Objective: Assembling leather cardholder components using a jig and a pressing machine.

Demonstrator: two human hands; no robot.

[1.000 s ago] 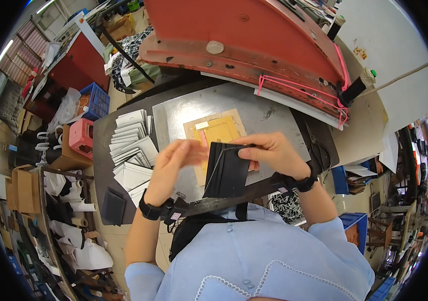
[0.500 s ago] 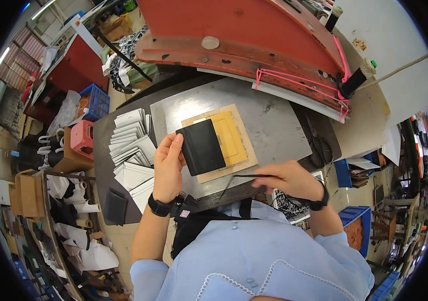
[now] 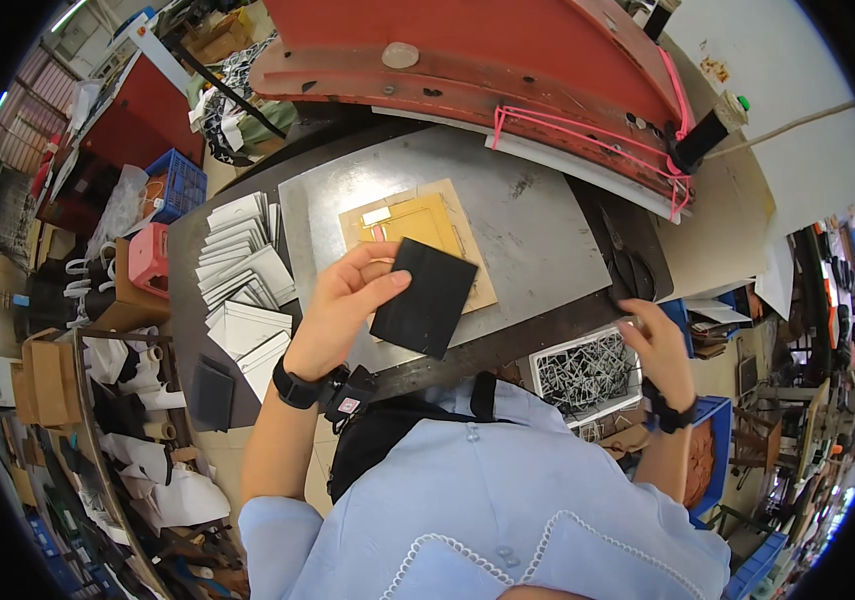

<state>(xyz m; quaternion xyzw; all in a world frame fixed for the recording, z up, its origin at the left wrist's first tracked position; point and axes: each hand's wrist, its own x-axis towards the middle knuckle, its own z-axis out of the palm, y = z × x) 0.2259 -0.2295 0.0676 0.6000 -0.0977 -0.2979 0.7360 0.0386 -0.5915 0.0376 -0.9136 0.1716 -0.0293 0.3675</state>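
The left hand (image 3: 347, 298) pinched the left edge of a flat black rectangular piece (image 3: 425, 298), thumb uppermost. The piece hung tilted over the near edge of the metal plate (image 3: 537, 220), partly masking a pale board (image 3: 479, 280) that bore a yellow die (image 3: 417, 215). The right hand (image 3: 662, 350), its fingers curved and apart with nothing visible between them, was poised over the right side of a white tray (image 3: 601, 413) of thin dark and pale strips (image 3: 585, 372), just off the table's near edge. On the dark table (image 3: 185, 290), white cards (image 3: 232, 270) lay overlapped along the left edge, black folded pieces (image 3: 212, 392) lay at the near left corner, and scissors (image 3: 632, 272) lay toward the right edge.
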